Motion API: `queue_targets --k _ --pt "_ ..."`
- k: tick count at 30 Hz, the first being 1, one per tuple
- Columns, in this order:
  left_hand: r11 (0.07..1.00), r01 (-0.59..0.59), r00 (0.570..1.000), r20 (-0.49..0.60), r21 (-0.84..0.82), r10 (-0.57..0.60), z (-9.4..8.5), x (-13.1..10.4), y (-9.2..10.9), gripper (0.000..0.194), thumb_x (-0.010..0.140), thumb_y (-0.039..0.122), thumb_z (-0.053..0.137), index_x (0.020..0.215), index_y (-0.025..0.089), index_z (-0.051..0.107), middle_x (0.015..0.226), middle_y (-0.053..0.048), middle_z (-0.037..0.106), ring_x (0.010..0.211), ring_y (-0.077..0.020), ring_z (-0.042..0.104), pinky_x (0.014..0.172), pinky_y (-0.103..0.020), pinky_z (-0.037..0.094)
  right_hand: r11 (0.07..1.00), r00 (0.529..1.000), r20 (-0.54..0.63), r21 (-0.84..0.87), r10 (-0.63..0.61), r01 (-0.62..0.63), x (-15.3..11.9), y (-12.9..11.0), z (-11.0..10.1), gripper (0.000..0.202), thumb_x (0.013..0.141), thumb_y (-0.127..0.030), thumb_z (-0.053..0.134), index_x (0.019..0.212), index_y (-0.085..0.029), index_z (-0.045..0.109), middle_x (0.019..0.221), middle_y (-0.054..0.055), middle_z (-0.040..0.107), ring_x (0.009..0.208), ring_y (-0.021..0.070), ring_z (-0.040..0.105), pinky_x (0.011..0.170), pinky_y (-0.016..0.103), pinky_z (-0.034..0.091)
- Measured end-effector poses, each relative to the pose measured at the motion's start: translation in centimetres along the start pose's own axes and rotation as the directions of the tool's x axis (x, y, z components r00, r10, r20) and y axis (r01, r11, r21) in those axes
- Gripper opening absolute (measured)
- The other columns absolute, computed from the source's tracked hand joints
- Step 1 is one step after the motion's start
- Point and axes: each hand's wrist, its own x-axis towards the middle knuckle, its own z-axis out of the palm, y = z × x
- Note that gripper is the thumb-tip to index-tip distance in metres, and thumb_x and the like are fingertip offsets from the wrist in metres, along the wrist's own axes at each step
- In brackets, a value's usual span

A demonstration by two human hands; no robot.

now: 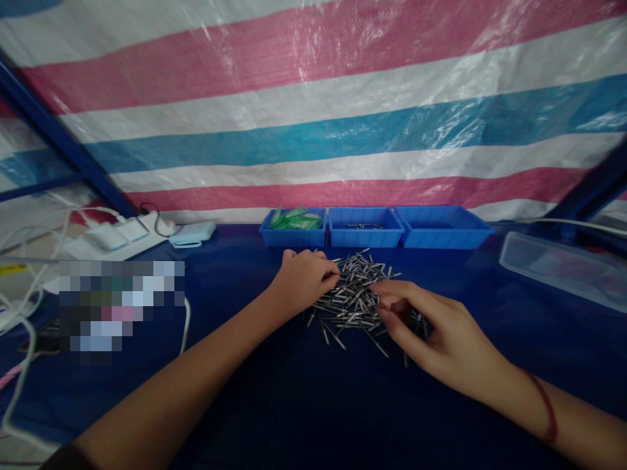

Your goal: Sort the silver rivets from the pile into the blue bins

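A loose pile of thin silver metal pins point(360, 297), many with a thicker section like blind rivets, lies on the dark blue tabletop point(304, 405). My left hand point(306, 277) rests at the pile's left edge, its fingers curled and the thumb close to the index finger. Whatever may be between those fingertips is too small to make out. From the right, my right hand point(435, 326) reaches over the pile's right side. Its index finger stretches onto the pins and the thumb is held lower, apart from it; nothing shows clearly in its grasp.
Behind the pile stand three blue bins: one with green packets point(296, 220), a middle bin point(365, 236) with a few pins, and a right bin point(443, 236). A clear plastic container point(563, 271) lies at right. A power strip point(117, 236), cables and a light-blue case point(192, 234) occupy the left.
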Motion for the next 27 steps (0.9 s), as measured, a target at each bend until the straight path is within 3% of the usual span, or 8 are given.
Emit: queue_targets --k 4,7,10,12,14,21,27 --pt "0.999 -0.003 0.997 -0.083 0.037 0.006 -0.5 -0.3 0.1 0.02 0.088 0.024 0.047 0.084 0.021 0.066 0.091 -0.004 0.063 0.084 -0.0211 0.055 0.075 -0.036 0.031 0.999 1.0 -0.012 -0.047 -0.013 0.013 0.2 0.1 -0.1 0.017 0.084 -0.018 0.05 0.097 -0.019 0.061 0.079 0.002 0.068 0.064 0.0123 0.062 0.06 0.026 0.05" --pt "0.974 0.043 0.981 -0.173 -0.221 -0.082 -0.8 -0.6 0.8 0.017 0.089 0.024 0.045 0.087 0.018 0.062 0.089 -0.004 0.064 0.083 -0.0182 0.057 0.074 -0.033 0.036 0.994 0.999 -0.044 -0.108 -0.013 0.008 0.3 0.3 -0.3 0.012 0.084 -0.02 0.051 0.084 -0.02 0.063 0.077 0.002 0.068 0.069 0.015 0.062 0.066 0.032 0.048" --pt "0.755 0.089 0.969 -0.118 -0.649 -0.215 -0.7 -1.3 2.4 0.016 0.089 0.028 0.046 0.089 0.018 0.059 0.081 -0.002 0.064 0.074 -0.0141 0.059 0.068 -0.027 0.042 0.992 0.99 -0.085 -0.038 0.113 -0.117 0.4 0.3 -0.3 0.012 0.084 -0.026 0.054 0.089 -0.02 0.064 0.077 0.001 0.066 0.067 0.0142 0.061 0.064 0.029 0.048" --pt "0.607 0.113 0.972 -0.038 -0.787 -0.23 -0.5 -1.8 3.6 0.018 0.088 0.031 0.048 0.09 0.018 0.059 0.08 -0.001 0.064 0.071 -0.0134 0.059 0.066 -0.026 0.044 0.977 0.972 -0.099 0.054 0.212 -0.207 0.5 0.3 -0.2 0.016 0.083 -0.031 0.057 0.093 -0.02 0.063 0.078 0.001 0.065 0.066 0.0131 0.059 0.06 0.027 0.048" --pt "0.548 0.124 0.976 0.002 -0.828 -0.217 -0.3 -2.3 4.7 0.017 0.087 0.032 0.05 0.089 0.018 0.06 0.079 -0.001 0.064 0.07 -0.013 0.059 0.064 -0.025 0.044 0.956 0.958 -0.093 0.139 0.273 -0.259 0.5 0.2 -0.1 0.019 0.082 -0.034 0.059 0.093 -0.02 0.063 0.079 0.001 0.065 0.065 0.0126 0.058 0.059 0.026 0.047" --pt "0.608 0.049 0.981 -0.077 -0.792 -0.179 -0.4 -2.6 5.8 0.01 0.083 0.023 0.056 0.088 0.017 0.062 0.081 0.0 0.065 0.073 -0.0119 0.058 0.069 -0.024 0.045 0.903 0.947 -0.049 0.321 0.316 -0.285 0.5 0.6 0.2 0.014 0.083 -0.033 0.058 0.083 -0.021 0.064 0.077 0.001 0.066 0.068 0.0136 0.058 0.061 0.026 0.047" --pt "0.685 -0.005 0.984 -0.126 -0.729 -0.127 0.2 -2.5 5.7 0.012 0.084 0.023 0.055 0.09 0.017 0.064 0.078 -0.001 0.065 0.071 -0.0125 0.059 0.067 -0.025 0.045 0.944 0.974 -0.077 0.273 0.212 -0.184 0.4 0.3 -0.1 0.009 0.083 -0.027 0.059 0.087 -0.022 0.066 0.076 0.0 0.063 0.067 0.0123 0.057 0.06 0.026 0.046"
